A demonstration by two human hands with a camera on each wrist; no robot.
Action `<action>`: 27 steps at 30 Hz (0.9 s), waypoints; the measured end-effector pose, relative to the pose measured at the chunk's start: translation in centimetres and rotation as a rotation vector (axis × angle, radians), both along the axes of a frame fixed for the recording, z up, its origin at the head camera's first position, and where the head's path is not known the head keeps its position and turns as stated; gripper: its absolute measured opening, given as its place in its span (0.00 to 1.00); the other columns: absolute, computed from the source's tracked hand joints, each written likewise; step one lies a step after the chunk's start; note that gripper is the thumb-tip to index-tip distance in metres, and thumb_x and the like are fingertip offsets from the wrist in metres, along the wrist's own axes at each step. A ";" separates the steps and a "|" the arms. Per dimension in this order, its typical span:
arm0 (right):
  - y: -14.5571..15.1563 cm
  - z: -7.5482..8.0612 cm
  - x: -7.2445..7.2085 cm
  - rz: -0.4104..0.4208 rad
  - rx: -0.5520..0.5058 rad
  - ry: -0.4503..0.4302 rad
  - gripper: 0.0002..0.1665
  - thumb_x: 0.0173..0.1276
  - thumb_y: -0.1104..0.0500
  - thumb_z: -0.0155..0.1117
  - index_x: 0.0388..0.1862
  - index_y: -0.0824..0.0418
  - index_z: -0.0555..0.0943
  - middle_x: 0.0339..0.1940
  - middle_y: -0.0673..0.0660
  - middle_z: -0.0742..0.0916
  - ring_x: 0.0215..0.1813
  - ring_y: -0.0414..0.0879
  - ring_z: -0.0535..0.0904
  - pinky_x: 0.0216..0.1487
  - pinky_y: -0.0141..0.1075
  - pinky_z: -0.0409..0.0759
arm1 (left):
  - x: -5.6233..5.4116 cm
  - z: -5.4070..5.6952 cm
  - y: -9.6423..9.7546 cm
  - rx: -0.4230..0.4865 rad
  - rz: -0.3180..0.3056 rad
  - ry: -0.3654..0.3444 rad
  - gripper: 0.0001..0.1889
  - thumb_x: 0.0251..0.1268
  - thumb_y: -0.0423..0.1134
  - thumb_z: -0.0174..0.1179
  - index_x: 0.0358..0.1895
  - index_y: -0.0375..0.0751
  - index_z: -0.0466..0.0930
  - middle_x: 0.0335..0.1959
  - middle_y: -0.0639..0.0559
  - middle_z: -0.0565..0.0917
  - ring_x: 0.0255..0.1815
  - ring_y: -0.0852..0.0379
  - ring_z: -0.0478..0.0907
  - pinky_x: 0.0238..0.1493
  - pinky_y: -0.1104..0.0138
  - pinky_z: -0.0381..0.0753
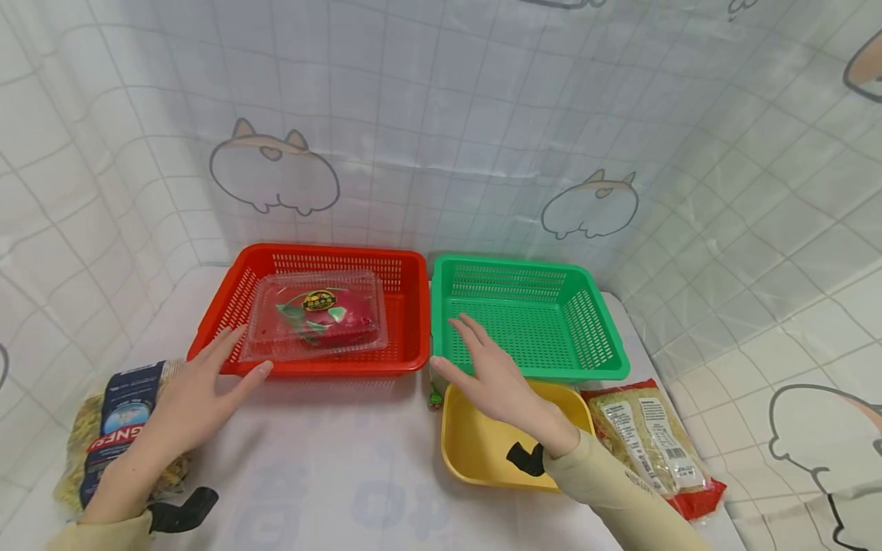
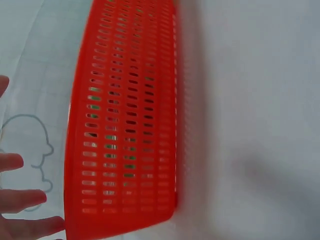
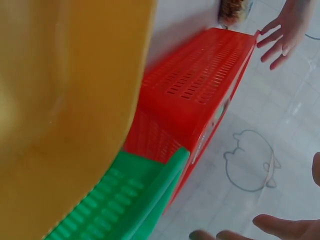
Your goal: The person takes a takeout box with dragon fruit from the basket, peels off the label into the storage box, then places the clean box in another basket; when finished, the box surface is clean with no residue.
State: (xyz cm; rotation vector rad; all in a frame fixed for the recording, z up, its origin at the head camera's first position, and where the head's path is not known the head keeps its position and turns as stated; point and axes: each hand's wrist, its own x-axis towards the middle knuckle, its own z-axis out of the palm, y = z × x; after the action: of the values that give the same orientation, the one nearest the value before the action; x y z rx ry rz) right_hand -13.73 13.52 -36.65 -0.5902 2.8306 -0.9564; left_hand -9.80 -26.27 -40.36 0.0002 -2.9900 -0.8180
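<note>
My left hand [image 1: 189, 402] is spread with nothing in it, its fingertips overlapping the front left corner of the red basket [image 1: 310, 369] in the head view. Inside that basket lies a clear plastic box [image 1: 375, 329] with a dark label, holding a pink and green item [image 1: 344, 310]. The left wrist view shows the basket's slotted side [image 2: 125, 125] beside the fingers. My right hand [image 1: 499, 386], fingers extended and holding nothing, hovers above the yellow bin [image 1: 468, 451] near the front left of the green basket [image 1: 537, 373].
Under my left forearm lies a pasta bag [image 1: 124, 413] with a dark blue label. A red-edged bag [image 1: 651, 444] with white labels sits right of the yellow bin. A small green object [image 1: 435, 399] is between the baskets' fronts. A patterned curtain [image 1: 413, 153] stands behind.
</note>
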 end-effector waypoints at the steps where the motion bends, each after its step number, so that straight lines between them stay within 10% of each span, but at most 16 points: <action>1: -0.3 0.0 -0.3 0.000 -0.012 -0.008 0.45 0.73 0.30 0.51 0.80 0.51 0.58 0.81 0.52 0.61 0.78 0.55 0.62 0.71 0.59 0.66 | -0.3 0.1 -0.2 0.023 -0.006 -0.012 0.47 0.69 0.64 0.55 0.80 0.39 0.48 0.75 0.24 0.56 0.70 0.21 0.56 0.54 0.22 0.59; 14: -4.4 0.8 -4.2 0.026 -0.221 -0.207 0.35 0.74 0.39 0.57 0.74 0.52 0.68 0.71 0.52 0.75 0.65 0.51 0.77 0.61 0.48 0.78 | -4.8 1.2 -2.6 0.260 -0.042 -0.195 0.45 0.74 0.62 0.48 0.79 0.32 0.46 0.71 0.20 0.58 0.67 0.22 0.60 0.54 0.34 0.75; 27: -9.7 1.6 -8.0 -0.040 -0.455 -0.399 0.27 0.74 0.46 0.59 0.69 0.53 0.72 0.62 0.52 0.81 0.64 0.51 0.76 0.64 0.49 0.76 | -10.2 1.8 -4.2 0.442 -0.054 -0.395 0.46 0.76 0.63 0.44 0.79 0.31 0.39 0.75 0.23 0.50 0.72 0.25 0.51 0.68 0.35 0.63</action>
State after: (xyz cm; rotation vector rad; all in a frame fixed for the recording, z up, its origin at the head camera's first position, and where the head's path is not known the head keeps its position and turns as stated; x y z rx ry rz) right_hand -21.71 3.82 -35.05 -0.3268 2.2912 -1.5448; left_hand -20.04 -30.44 -38.53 0.1069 -3.0818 -1.6416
